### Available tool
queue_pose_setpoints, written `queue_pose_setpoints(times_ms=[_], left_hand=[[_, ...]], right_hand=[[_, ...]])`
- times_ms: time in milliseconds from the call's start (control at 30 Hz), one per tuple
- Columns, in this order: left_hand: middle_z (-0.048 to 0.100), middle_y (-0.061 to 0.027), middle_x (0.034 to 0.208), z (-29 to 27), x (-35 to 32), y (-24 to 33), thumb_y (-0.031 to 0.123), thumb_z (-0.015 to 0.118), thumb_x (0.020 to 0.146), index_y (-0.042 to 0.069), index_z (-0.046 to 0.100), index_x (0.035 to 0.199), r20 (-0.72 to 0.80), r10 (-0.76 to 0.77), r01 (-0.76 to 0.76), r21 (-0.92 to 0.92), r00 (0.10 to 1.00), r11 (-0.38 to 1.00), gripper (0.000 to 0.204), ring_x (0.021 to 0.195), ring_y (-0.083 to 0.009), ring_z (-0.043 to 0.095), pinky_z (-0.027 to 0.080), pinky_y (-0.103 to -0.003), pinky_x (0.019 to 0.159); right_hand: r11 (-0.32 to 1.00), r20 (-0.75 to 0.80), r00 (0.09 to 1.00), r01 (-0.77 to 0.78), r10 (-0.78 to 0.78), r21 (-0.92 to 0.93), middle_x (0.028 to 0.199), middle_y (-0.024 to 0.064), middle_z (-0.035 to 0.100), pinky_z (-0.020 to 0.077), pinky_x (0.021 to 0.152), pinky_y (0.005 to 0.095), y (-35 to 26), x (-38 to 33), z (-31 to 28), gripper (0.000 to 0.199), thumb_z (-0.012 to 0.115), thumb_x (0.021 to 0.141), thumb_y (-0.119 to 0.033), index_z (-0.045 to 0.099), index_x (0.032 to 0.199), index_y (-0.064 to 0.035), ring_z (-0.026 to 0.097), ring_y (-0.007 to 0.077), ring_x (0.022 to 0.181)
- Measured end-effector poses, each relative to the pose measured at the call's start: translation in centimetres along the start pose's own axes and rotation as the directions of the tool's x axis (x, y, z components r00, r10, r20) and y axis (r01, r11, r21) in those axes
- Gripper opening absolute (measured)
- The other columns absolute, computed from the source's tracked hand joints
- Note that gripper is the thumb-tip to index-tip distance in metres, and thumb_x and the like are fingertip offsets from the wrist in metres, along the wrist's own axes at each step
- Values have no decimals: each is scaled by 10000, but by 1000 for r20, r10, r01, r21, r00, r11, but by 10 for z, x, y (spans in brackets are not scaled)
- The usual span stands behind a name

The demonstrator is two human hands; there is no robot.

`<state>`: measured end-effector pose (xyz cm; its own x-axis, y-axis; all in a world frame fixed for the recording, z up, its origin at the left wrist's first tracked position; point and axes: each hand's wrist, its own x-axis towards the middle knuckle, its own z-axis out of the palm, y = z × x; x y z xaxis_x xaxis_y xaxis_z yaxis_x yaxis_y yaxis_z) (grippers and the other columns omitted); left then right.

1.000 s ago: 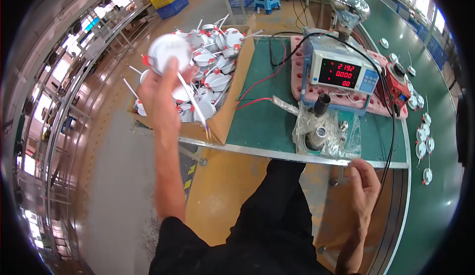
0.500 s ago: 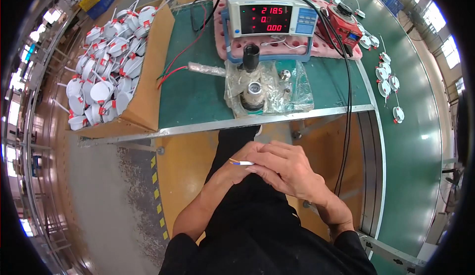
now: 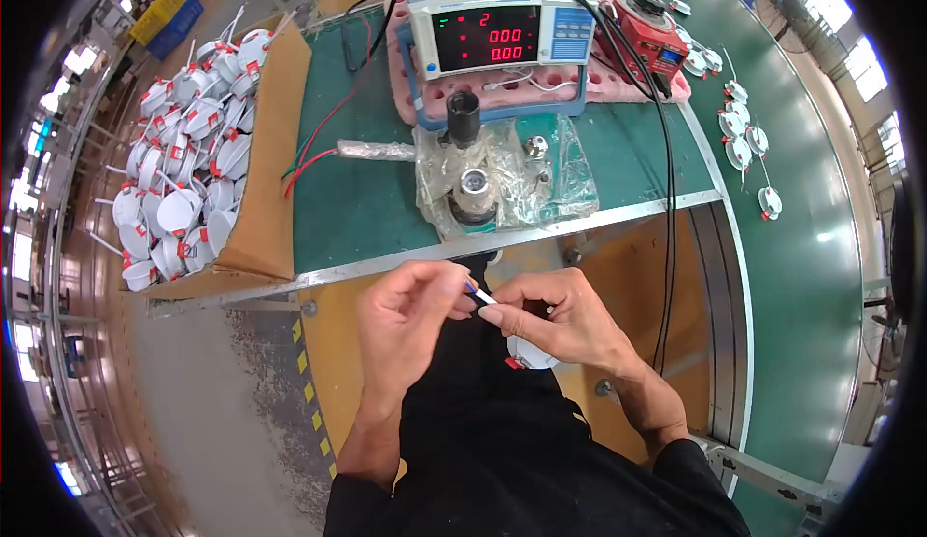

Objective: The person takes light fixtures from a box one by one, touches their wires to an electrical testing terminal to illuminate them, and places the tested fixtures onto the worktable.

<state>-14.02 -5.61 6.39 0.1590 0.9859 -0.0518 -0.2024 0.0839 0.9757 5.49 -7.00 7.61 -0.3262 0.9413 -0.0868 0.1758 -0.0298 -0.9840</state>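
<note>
On the left, we have a carton [image 3: 273,165] heaped with white lamps [image 3: 180,211]. Near the centre, our left hand [image 3: 410,317] brings its fingertips close together at a blue wire [image 3: 470,287], whether gripping it we cannot tell; our right hand [image 3: 572,323] pinches a white cable [image 3: 486,296], with a round lamp [image 3: 531,353] partly hidden below it.

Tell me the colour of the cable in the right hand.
White cable, shown in the head view.
</note>
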Motion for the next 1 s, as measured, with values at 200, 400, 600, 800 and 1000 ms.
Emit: queue_pose_setpoints(times_ms=[200,400,600,800,1000], left_hand=[[699,-62,778,3,2,-18,137,675,963,-38,688,930,-100,100,-91,98,990,991,179,683,-99,661,546,-233,640],[704,-64,812,23,-9,-31,126,635,985,-29,658,911,-174,101,-110,-43,980,993,173,722,-95,657,550,-247,689],[715,-93,883,30,-15,-35,94,610,989,-41,657,946,-195,193,-172,121,962,978,149,792,-97,656,524,-243,738],[656,-113,1166,29,-14,-44,124,611,984,-43,563,1278,177,62,-58,-28,982,998,342,1032,-137,625,504,-272,871],[587,-148,1238,43,-7,-69,92,664,914,-22,355,1449,574,-228,452,-283,787,846,629,1129,-247,635,574,-405,914]], right_hand=[[992,-10,998,-65,66,105,713,17,662,445,543,237,8,2,7,156,704,936,-149,713,947,6,592,49,635],[951,-24,988,-142,155,274,744,19,673,444,557,206,11,-2,0,165,691,945,-154,710,979,6,582,35,645],[948,-131,973,-148,191,281,742,23,688,438,507,186,11,1,0,183,718,922,-166,725,955,14,575,36,597],[883,-268,944,-46,191,468,724,14,682,410,488,186,17,1,-17,194,711,933,-190,711,1015,-14,534,22,563],[867,-353,921,34,166,497,709,-14,621,242,434,173,23,9,-18,250,591,1016,-255,674,1043,-21,332,-12,476]])
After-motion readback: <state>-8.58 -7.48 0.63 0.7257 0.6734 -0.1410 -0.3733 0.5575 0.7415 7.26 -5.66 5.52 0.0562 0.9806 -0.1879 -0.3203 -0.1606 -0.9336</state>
